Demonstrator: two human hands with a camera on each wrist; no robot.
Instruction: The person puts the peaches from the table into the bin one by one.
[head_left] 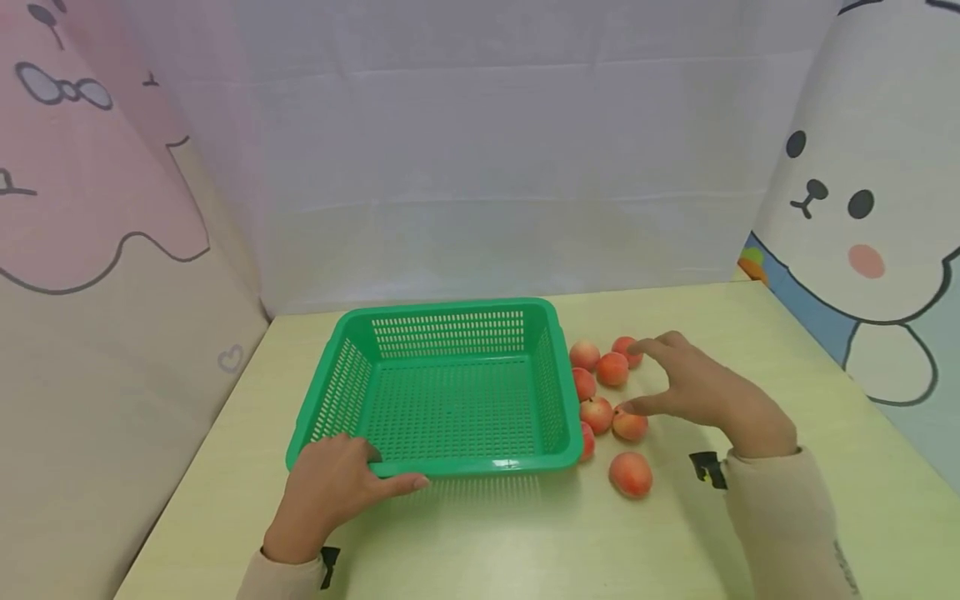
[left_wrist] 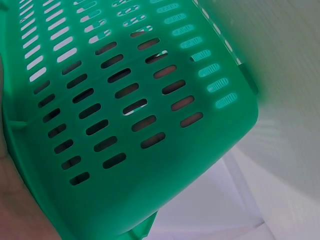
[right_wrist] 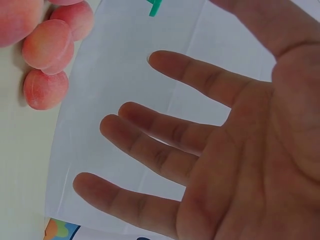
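A green slotted plastic basket [head_left: 457,306] sits on the table, its slotted floor showing. My left hand [head_left: 330,483] grips its near-left corner, thumb along the outside of the front rim and fingers over into the basket. Skin shows through the slots of the basket wall [left_wrist: 115,90] in the left wrist view. Over the reddish peaches [head_left: 596,414] to the right of the basket hovers my right hand [head_left: 697,387], fingers spread and thumb apart. Its palm [right_wrist: 240,165] holds nothing in the right wrist view, where several peaches [right_wrist: 47,45] lie beyond the fingertips.
A single peach [head_left: 631,475] lies nearer the front than the others. The pale table [head_left: 480,542] backs onto a white cloth [head_left: 487,167], with cartoon-printed hangings [head_left: 885,208] on either side.
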